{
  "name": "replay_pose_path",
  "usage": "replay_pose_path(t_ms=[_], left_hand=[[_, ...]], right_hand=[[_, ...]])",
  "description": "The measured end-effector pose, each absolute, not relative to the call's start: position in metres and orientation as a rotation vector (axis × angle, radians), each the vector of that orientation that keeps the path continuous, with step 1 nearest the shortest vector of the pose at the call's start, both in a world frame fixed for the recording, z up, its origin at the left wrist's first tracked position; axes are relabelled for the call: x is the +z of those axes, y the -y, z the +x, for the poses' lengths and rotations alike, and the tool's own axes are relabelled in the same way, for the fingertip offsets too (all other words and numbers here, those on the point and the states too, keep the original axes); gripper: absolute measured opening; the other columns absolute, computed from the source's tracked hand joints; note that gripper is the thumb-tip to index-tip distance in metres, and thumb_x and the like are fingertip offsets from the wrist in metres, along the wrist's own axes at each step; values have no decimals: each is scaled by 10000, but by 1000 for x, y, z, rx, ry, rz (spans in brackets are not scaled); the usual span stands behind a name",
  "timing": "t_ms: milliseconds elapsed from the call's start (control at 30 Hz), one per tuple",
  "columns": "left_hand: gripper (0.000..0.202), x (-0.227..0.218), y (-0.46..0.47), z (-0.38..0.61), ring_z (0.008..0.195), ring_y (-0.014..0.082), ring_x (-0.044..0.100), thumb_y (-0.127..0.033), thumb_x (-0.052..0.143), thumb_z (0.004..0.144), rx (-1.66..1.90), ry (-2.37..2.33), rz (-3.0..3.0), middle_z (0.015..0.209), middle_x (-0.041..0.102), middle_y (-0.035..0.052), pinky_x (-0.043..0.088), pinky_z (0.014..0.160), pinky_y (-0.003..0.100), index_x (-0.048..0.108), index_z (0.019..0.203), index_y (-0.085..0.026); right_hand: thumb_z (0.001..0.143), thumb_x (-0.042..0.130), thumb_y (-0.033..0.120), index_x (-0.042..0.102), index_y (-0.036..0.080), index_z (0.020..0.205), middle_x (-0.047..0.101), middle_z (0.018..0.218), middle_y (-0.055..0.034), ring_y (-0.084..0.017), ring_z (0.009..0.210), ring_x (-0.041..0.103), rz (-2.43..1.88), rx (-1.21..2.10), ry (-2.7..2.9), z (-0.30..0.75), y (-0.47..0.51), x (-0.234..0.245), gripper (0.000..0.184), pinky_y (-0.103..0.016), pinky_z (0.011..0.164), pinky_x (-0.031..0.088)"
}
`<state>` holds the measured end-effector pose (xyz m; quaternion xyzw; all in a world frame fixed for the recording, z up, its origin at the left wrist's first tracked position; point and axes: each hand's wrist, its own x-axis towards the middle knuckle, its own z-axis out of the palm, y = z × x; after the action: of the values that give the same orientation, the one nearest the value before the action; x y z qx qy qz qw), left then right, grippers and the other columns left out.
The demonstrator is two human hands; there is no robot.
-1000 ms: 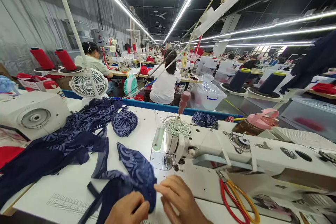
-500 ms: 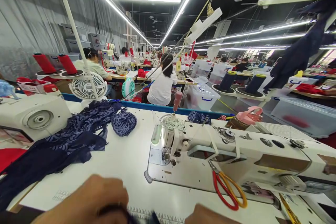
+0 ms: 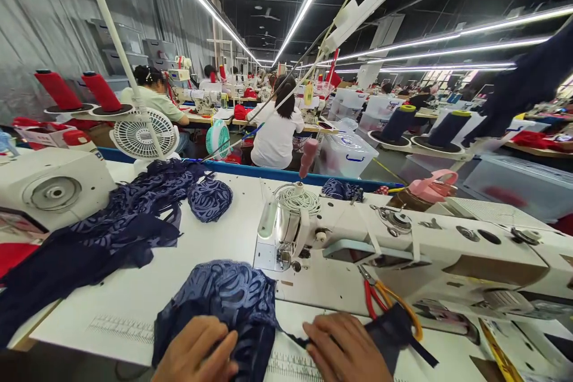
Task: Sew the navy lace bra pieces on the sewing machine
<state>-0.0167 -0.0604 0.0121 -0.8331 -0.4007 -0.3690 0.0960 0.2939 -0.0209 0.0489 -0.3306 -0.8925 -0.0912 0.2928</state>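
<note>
A navy bra (image 3: pixel 226 289) with a swirl-patterned cup lies across the front of the sewing table. My left hand (image 3: pixel 199 351) grips its lower edge near the cup, fingers curled into the cloth. To the right, my right hand (image 3: pixel 349 347) has bent fingers closed on the narrow dark strip that runs from the cup; a plain dark flap sticks out past that hand. This flap partly covers the red-and-orange-handled scissors (image 3: pixel 375 297). Just beyond the bra stands the sewing machine (image 3: pixel 290 233), its needle area close to the cup's far edge.
Navy patterned cloth (image 3: pixel 134 215) is heaped at the left, beside a loose cup (image 3: pixel 210 200). A white fan (image 3: pixel 144 134) and red thread cones (image 3: pixel 102 92) stand behind. Ruler markings (image 3: pixel 120 328) run along the table's front. Co-workers sit ahead, including a person in white (image 3: pixel 275 131).
The navy bra has come up onto the table in front of the machine, brought by both hands. Its flap now overlaps the scissors. The head view has shifted slightly.
</note>
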Motion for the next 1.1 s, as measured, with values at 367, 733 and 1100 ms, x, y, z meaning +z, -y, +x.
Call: replay_pose_path(t_ms=[367,733,1100], left_hand=[[72,57,-46,6,929,213,586,-234,571,896,-844,1681,-2998,937,632,28,460,970,430,598,842,-194],[257,102,4,12,911,209,615,-361,670,776,-1117,2830,-3146,930,699,-7,465,789,270,705,958,-183],[125,82,21,41,628,130,541,-266,659,711,-1128,2624,-3086,652,580,-48,420,552,199,661,793,-170]], right_hand=[[747,447,-10,493,221,841,602,902,-20,-185,853,597,-1024,481,2174,210,-37,36,253,-298,771,505],[934,446,87,580,191,1131,663,896,-61,-201,777,630,-905,-224,2285,254,0,86,260,-315,723,503],[914,502,36,691,202,1144,684,872,-100,-234,810,648,-912,-919,2066,291,22,97,341,-403,759,521]])
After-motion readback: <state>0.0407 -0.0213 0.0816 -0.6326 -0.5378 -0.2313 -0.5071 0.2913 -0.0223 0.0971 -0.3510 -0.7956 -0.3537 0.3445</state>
